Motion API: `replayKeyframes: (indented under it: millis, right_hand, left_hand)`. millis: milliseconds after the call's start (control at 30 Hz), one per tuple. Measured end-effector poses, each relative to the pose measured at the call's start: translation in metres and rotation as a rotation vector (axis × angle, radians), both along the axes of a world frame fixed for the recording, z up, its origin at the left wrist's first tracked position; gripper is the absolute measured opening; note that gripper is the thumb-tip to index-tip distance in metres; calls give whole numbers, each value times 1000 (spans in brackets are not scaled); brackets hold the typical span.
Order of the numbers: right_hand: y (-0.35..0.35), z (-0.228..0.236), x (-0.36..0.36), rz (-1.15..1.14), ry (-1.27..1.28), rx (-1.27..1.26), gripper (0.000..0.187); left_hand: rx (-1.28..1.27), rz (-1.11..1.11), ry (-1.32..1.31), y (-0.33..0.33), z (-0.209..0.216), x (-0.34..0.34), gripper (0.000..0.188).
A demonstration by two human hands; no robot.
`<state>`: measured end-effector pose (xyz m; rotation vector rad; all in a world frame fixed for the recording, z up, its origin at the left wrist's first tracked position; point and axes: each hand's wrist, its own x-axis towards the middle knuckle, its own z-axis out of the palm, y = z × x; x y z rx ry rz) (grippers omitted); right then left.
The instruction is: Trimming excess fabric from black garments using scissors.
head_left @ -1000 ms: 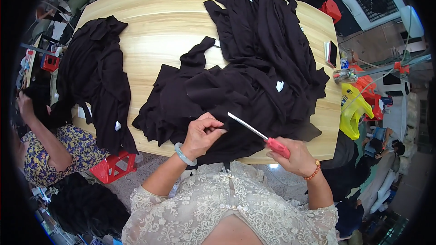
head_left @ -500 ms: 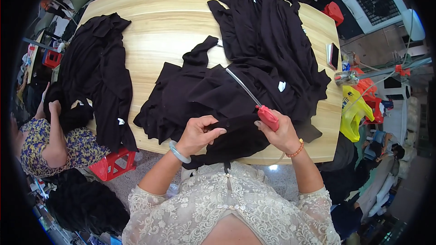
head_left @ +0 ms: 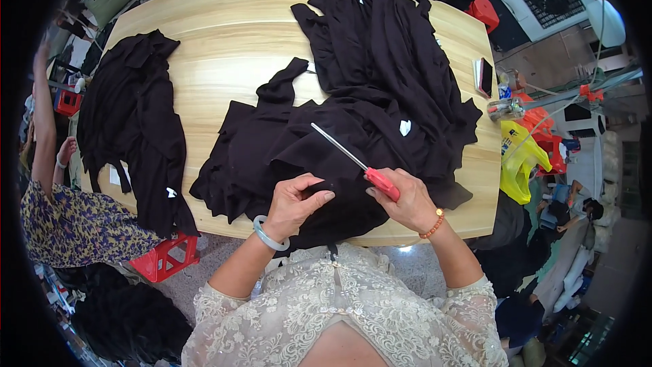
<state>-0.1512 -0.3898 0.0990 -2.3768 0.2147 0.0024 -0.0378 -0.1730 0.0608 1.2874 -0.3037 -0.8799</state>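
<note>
My left hand [head_left: 296, 204], with a pale bangle on its wrist, pinches the edge of a black garment [head_left: 343, 221] between thumb and forefinger. In my right hand [head_left: 410, 204] is a red-handled tool [head_left: 345, 152] with a long thin metal shaft, its tip aimed up and left over the cloth. Whether my right fingers also grip fabric, I cannot tell. The held garment hangs at the table's near edge. Just beyond it lies a heap of black garments [head_left: 255, 139], with a small white tag [head_left: 405, 128] on the right.
More black garments [head_left: 390, 47] cover the wooden table's [head_left: 224, 41] far right, and another pile [head_left: 136, 109] its left. A phone [head_left: 484, 78] lies by the right edge, beside a yellow bag [head_left: 521, 163]. A person in a patterned top [head_left: 75, 221] is at left, near a red stool [head_left: 163, 258].
The cloth between my hands has dropped lower, and my right hand has shifted slightly left with the tool. At left, the other person has let go of the black cloth and raised an arm.
</note>
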Motion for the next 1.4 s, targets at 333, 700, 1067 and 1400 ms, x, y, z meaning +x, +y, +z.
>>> replayKeyframes:
  millis: [333,700,1067,1400]
  right_hand:
    - [-15,42,-64,168,285,-226,22]
    - [-13,46,-63,160,302,-199,24]
    - [-12,47,-60,198,331,-137,23]
    - [-12,42,-66,153,324,-143,23]
  left_hand:
    - [71,89,-260,0,-13,2,6]
    - [73,75,-411,11,-19,5,10]
    - [49,95,-393,13,-22,6,11]
    - [67,95,-338,12,-30,6,11]
